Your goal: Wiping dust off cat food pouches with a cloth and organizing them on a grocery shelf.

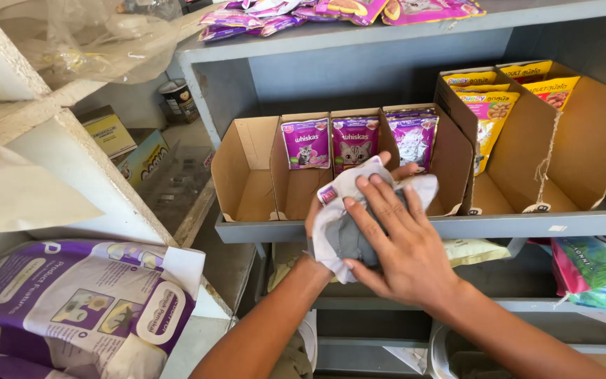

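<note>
Up close, both hands meet around a soft, crumpled white-and-grey cloth (pixel 348 224), held in the air just in front of the near edge of the grey-painted wooden shelf (pixel 513 224). The right hand (pixel 398 249) lies flat on top of the cloth with its fingers (pixel 380 200) spread and stretched out, pressing on the fabric rather than closing round it. The left hand (pixel 317 217) is underneath, mostly hidden; it cups the cloth from below, and a fingertip or two show past the far edge of the bundle.

On the shelf behind the cloth stands an open brown cardboard tray (pixel 250 175) with plain, matte dividers. Its left compartment holds nothing, while the compartments to the right carry glossy purple foil pouches (pixel 354 142) standing upright in a row. Further right, a taller cardboard tray (pixel 590 140) holds shiny yellow and pink pouches (pixel 489 112), leaning back. More purple and pink pouches (pixel 331 10) lie flat on the shelf above.

At the near left a large purple-and-white plastic sack (pixel 71 309) rests wrinkled against a white board (pixel 92 168). At the far right, on the lower shelf, a green-and-pink printed bag (pixel 597 270) lies on its side.
</note>
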